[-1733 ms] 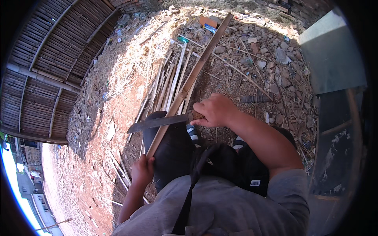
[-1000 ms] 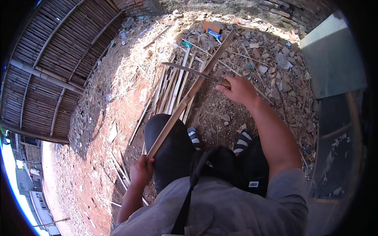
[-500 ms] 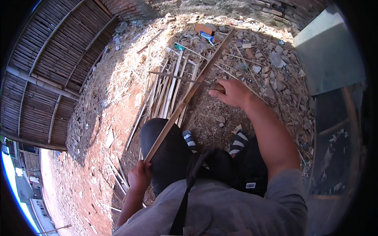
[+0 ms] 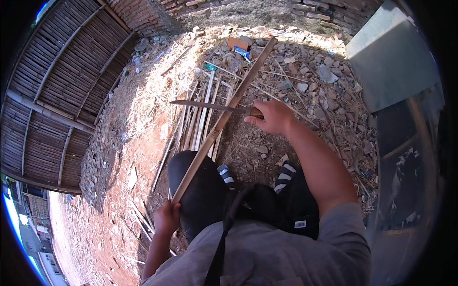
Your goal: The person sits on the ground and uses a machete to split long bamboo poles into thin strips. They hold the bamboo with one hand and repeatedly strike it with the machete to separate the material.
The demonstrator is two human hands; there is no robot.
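Observation:
My left hand [image 4: 167, 217] is closed round the lower end of a long bamboo strip [image 4: 202, 152]. The strip slants up and away to the right, passing over my left knee. My right hand [image 4: 273, 117] grips the wooden handle of a long, narrow-bladed knife [image 4: 205, 105]. The blade points left and crosses the strip about midway, seeming to lie against it; whether it cuts in cannot be made out. Beneath them on the ground is a bundle of pale split strips [image 4: 193, 124], partly hidden by the strip and the knife.
Stones and rubble [image 4: 329, 105] cover the ground at the right, near a leaning grey panel [image 4: 391, 62]. A slatted bamboo wall [image 4: 57, 57] stands at the left, a brick wall [image 4: 238, 15] at the back. More loose strips [image 4: 143, 217] lie by my left arm.
My right hand and the knife have moved slightly left and nearer along the strip. The strip's far end has shifted a little left; the view has tilted slightly.

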